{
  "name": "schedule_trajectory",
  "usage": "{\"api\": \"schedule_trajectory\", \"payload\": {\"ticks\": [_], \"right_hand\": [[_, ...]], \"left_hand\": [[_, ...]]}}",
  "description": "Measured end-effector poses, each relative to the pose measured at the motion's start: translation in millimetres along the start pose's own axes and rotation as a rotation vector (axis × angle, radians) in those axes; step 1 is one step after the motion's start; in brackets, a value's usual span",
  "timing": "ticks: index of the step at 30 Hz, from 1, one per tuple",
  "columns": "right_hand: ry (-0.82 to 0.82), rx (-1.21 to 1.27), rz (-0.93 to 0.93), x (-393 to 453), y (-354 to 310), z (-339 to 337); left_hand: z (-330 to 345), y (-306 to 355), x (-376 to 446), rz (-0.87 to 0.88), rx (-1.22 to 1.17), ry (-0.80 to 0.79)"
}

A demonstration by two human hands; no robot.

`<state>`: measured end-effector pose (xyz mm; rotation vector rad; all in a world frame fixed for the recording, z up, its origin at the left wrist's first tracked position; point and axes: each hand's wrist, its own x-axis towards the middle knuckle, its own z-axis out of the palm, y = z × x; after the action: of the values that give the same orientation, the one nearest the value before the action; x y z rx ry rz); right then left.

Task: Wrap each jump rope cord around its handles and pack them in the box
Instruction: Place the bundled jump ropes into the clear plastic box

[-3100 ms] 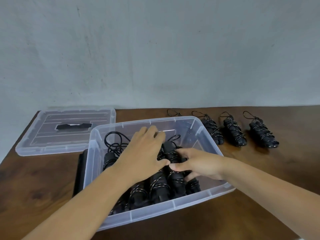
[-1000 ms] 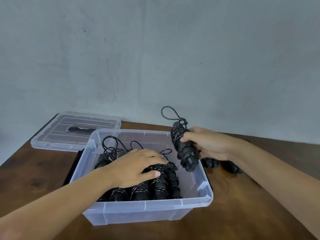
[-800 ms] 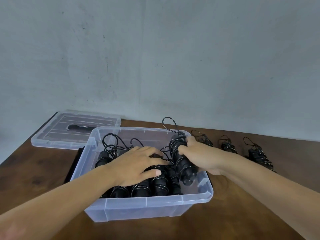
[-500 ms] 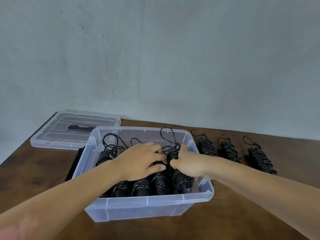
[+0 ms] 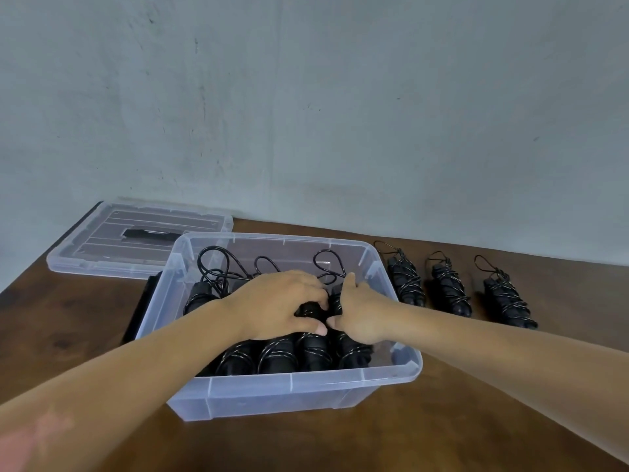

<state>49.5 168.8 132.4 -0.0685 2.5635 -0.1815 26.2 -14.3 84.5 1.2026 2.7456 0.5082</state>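
Ropes in the box: A row of black wrapped jump ropes (image 5: 272, 356) lies side by side in the clear box (image 5: 292, 386). Thin cord goes round and round their handles. Some cord loops (image 5: 218, 267) stick up at the far end of the box.

Newest rope: The rope at the right end of the row (image 5: 352, 352) lies under the right hand, next to the others.

Right hand (image 5: 360, 316): It is down inside the box, on top of that rope. Its fingers curl down over the rope, so its grip is closed on it. The thumb points to the left and nearly meets the other hand's thumb.

Left hand (image 5: 279, 306): It lies on the middle ropes in the box. The fingers bend over one black rope (image 5: 309, 310), and the thumb tucks under it, so its grip is on that rope.

Ropes still out: Three more wrapped ropes (image 5: 406, 284) (image 5: 449, 289) (image 5: 507, 298) lie in a line on the worktop (image 5: 476, 386), just to the right of the box. Each one has a small loop at its far end.

Box spot: The box sits in the middle of the brown worktop, near the front.

Lid (image 5: 136, 243): The clear lid lies flat on the worktop, behind the box on the left.

Dark thing: Something flat and black (image 5: 139, 311) lies by the left side of the box. I cannot tell what it is.

Wall (image 5: 306, 114): A grey wall stands behind the worktop.
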Motion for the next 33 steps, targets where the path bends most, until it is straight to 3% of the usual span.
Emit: {"api": "schedule_trajectory", "payload": {"ticks": [5,8,15,26,30,33], "right_hand": [[-0.138,-0.097,0.029,-1.5,-1.5,-12.5],[-0.094,-0.189,-0.010,0.9,-3.0,-20.2],[0.037,-0.141,-0.069,9.3,10.4,-3.0],[-0.065,-0.216,-0.053,10.7,-1.2,-12.7],[-0.048,-0.138,-0.027,5.6,-0.5,-24.6],[0.042,0.090,0.023,-8.5,3.7,-31.3]], "left_hand": [[-0.8,-2.8,-0.5,0.014,-0.025,-0.030],[-0.7,-3.8,-0.5,0.015,-0.051,-0.041],[4.0,-1.0,4.5,-0.020,-0.054,-0.053],[1.8,4.0,6.5,-0.047,-0.039,-0.131],[0.9,5.3,0.3,-0.019,-0.065,-0.133],[1.4,3.1,0.0,-0.002,-0.130,-0.112]]}}
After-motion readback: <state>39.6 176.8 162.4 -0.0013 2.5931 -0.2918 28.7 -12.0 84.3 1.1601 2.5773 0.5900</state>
